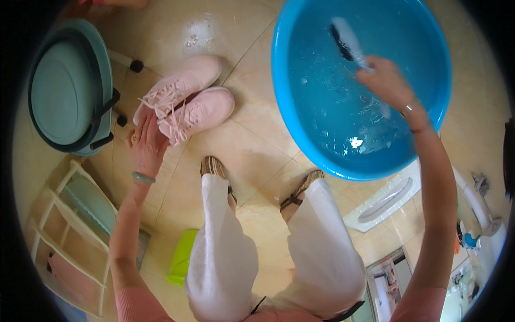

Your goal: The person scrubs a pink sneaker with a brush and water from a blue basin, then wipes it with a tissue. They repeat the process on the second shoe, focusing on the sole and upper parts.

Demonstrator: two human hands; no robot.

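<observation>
A pair of pale pink lace-up sneakers [199, 110] lies side by side on the tiled floor, toes pointing to the upper right. My left hand [147, 147] reaches to their heel ends, its fingers stretched out and touching them; the fingertips are partly hidden at the shoe openings. My right hand [387, 81] is closed round the handle of a white brush [348, 40] with dark bristles. Hand and brush are over the large blue basin [280, 80], which holds rippling water. Motion blurs the brush, so whether its head touches the water is hard to tell.
Grey-green folding basins [61, 94] stand at the left, above a cream rack [70, 214]. A lime green plastic object [182, 256] is beside my left leg. A white squat toilet pan [386, 196] lies below the blue basin. Water drops wet the floor [199, 35] beyond the sneakers.
</observation>
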